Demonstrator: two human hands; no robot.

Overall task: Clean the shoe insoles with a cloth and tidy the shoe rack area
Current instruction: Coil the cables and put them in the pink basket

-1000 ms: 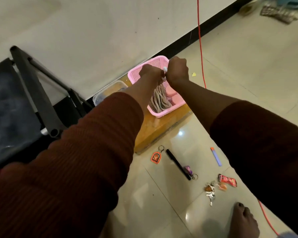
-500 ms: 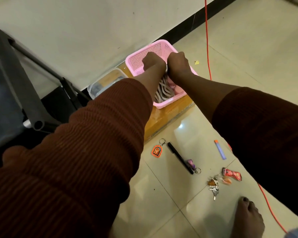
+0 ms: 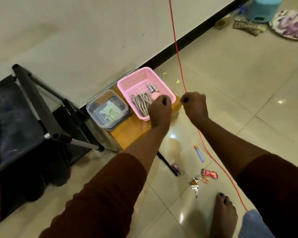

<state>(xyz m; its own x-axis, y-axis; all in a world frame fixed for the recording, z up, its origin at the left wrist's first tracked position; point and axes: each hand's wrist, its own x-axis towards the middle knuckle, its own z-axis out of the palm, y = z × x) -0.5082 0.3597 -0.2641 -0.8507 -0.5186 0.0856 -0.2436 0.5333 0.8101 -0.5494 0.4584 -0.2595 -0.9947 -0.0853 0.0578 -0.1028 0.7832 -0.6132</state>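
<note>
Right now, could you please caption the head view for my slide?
Left hand and right hand, both curled, by a pink basket holding coiled grey cord.

Two hands: left hand [image 3: 159, 110], right hand [image 3: 194, 107]. One pink basket [image 3: 136, 78] at the left hand; one clear container [image 3: 96, 102] farther left.

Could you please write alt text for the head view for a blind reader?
A person's left hand and right hand, both curled, hang by a pink basket of grey laces on a wooden stand; keys lie nearby.
</note>
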